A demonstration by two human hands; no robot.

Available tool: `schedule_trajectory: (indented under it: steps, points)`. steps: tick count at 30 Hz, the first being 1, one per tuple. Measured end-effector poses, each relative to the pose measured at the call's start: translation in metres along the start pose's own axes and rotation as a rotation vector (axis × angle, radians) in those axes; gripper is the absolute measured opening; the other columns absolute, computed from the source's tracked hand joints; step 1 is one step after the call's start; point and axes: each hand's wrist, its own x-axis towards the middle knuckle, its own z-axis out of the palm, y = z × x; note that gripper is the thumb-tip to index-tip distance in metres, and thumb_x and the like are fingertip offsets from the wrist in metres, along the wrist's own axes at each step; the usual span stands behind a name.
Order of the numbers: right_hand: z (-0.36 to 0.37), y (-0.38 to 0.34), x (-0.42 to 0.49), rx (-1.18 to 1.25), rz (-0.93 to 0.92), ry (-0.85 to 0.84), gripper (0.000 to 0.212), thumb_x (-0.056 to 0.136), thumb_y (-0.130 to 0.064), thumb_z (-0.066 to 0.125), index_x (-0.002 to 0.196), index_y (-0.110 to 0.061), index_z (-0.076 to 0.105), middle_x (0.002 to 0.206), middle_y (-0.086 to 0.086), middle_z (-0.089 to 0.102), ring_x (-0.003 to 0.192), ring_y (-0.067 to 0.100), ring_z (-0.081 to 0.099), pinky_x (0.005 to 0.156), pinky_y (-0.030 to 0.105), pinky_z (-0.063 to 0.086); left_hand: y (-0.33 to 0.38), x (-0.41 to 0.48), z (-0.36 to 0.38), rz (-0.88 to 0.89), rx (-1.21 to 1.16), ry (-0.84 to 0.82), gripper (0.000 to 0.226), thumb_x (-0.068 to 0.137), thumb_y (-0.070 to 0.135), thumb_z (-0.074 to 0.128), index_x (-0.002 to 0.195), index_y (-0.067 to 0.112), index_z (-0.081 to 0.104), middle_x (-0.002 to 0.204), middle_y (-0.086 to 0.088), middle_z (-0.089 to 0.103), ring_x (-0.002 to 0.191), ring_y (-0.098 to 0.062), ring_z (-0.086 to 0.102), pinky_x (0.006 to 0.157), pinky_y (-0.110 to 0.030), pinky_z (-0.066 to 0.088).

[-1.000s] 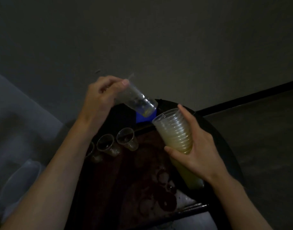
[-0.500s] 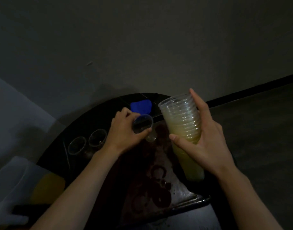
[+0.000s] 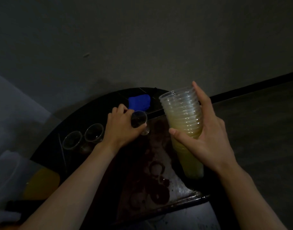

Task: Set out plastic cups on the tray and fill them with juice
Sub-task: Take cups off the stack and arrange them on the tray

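Note:
My right hand (image 3: 207, 138) grips a tall stack of nested clear plastic cups (image 3: 182, 123), held tilted above the right side of the dark patterned tray (image 3: 175, 186). My left hand (image 3: 122, 128) holds a single clear cup (image 3: 139, 119) low over the tray's far end, thumb and fingers wrapped round its side. Two more clear cups stand upright at the left, one (image 3: 94, 132) beside my left wrist and another (image 3: 72, 142) further left. My left hand hides whatever is right behind it.
A blue cloth (image 3: 139, 102) lies on the round black table (image 3: 99, 105) behind the tray. At the lower left stands a translucent jug with orange juice (image 3: 41, 185). A grey wall rises behind; dark floor lies to the right.
My left hand brought the single cup down from mid-air to the tray's far end. The cup stack in my right hand rose slightly and stayed tilted. The view shifted right.

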Motion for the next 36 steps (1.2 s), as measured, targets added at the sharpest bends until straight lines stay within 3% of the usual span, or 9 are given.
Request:
schedule_trajectory:
  steps: [4, 11, 16, 21, 23, 25, 27, 31, 36]
  points:
    - [0.002, 0.0, 0.0, -0.007, 0.0, -0.006, 0.105, 0.074, -0.036, 0.082, 0.155, -0.044, 0.015, 0.122, -0.028, 0.053, 0.102, -0.006, 0.061, 0.083, 0.007, 0.048, -0.002, 0.0, 0.001, -0.014, -0.002, 0.001, 0.053, 0.083, 0.063, 0.066, 0.118, 0.022, 0.066, 0.11, 0.0, 0.046, 0.103, -0.02, 0.042, 0.086, -0.033, 0.031]
    - [0.001, 0.0, 0.0, -0.004, 0.011, 0.004, 0.106, 0.074, -0.035, 0.081, 0.155, -0.044, 0.015, 0.118, -0.032, 0.051, 0.104, -0.011, 0.058, 0.082, 0.003, 0.044, -0.004, 0.003, 0.002, 0.0, 0.024, -0.012, 0.075, 0.073, 0.076, 0.043, 0.122, 0.024, 0.066, 0.108, 0.002, 0.044, 0.1, -0.017, 0.039, 0.084, -0.033, 0.028]
    - [0.002, 0.0, 0.001, -0.014, 0.019, -0.01, 0.106, 0.074, -0.039, 0.08, 0.155, -0.045, 0.012, 0.124, -0.03, 0.048, 0.106, -0.013, 0.056, 0.083, 0.001, 0.042, -0.008, 0.004, 0.005, 0.005, 0.05, -0.004, 0.096, 0.069, 0.085, 0.033, 0.138, 0.022, 0.058, 0.115, -0.001, 0.048, 0.105, -0.02, 0.041, 0.086, -0.034, 0.029]
    - [0.0, -0.001, 0.0, -0.008, 0.033, -0.008, 0.106, 0.074, -0.039, 0.08, 0.155, -0.047, 0.012, 0.12, -0.035, 0.047, 0.103, -0.012, 0.058, 0.081, 0.002, 0.044, -0.008, 0.005, 0.0, -0.013, -0.013, -0.025, 0.097, 0.074, 0.086, 0.023, 0.143, 0.026, 0.055, 0.118, -0.001, 0.049, 0.105, -0.016, 0.038, 0.086, -0.033, 0.028]
    - [-0.001, 0.0, 0.0, -0.007, 0.043, -0.017, 0.107, 0.074, -0.038, 0.08, 0.155, -0.046, 0.012, 0.117, -0.038, 0.047, 0.102, -0.013, 0.058, 0.081, 0.001, 0.043, -0.007, 0.007, -0.009, -0.035, -0.12, 0.0, 0.092, 0.078, 0.083, 0.022, 0.136, 0.025, 0.061, 0.115, -0.002, 0.05, 0.105, -0.018, 0.043, 0.088, -0.038, 0.036]
    - [0.0, 0.0, 0.001, -0.005, 0.055, -0.019, 0.108, 0.075, -0.038, 0.08, 0.156, -0.046, 0.01, 0.113, -0.041, 0.047, 0.101, -0.016, 0.057, 0.08, -0.001, 0.041, -0.007, 0.015, -0.026, -0.1, -0.399, 0.094, 0.081, 0.082, 0.077, 0.026, 0.119, 0.02, 0.07, 0.109, -0.006, 0.056, 0.104, -0.023, 0.052, 0.094, -0.044, 0.042]
    - [0.001, -0.001, 0.002, 0.012, 0.078, -0.028, 0.108, 0.075, -0.039, 0.08, 0.156, -0.046, 0.009, 0.109, -0.046, 0.048, 0.1, -0.018, 0.057, 0.079, -0.002, 0.041, -0.007, 0.029, -0.054, -0.185, -0.725, 0.132, 0.071, 0.084, 0.074, 0.029, 0.104, 0.022, 0.072, 0.104, -0.005, 0.063, 0.096, -0.017, 0.056, 0.088, -0.04, 0.043]
    - [0.004, -0.004, 0.003, 0.045, 0.117, -0.035, 0.107, 0.075, -0.036, 0.081, 0.157, -0.043, 0.013, 0.107, -0.043, 0.05, 0.097, -0.017, 0.058, 0.077, -0.002, 0.042, 0.007, 0.054, -0.107, -0.144, -0.99, -0.057, 0.063, 0.084, 0.069, 0.038, 0.103, 0.022, 0.074, 0.1, -0.005, 0.069, 0.089, -0.018, 0.061, 0.078, -0.033, 0.042]
    - [0.006, -0.004, 0.003, 0.005, 0.132, -0.05, 0.104, 0.074, -0.034, 0.084, 0.155, -0.042, 0.02, 0.108, -0.028, 0.059, 0.092, -0.012, 0.063, 0.074, 0.001, 0.044, 0.067, 0.043, -0.105, 0.182, -0.607, -0.359, 0.046, 0.084, 0.069, 0.056, 0.098, 0.03, 0.077, 0.1, 0.002, 0.076, 0.092, -0.011, 0.069, 0.084, -0.041, 0.052]
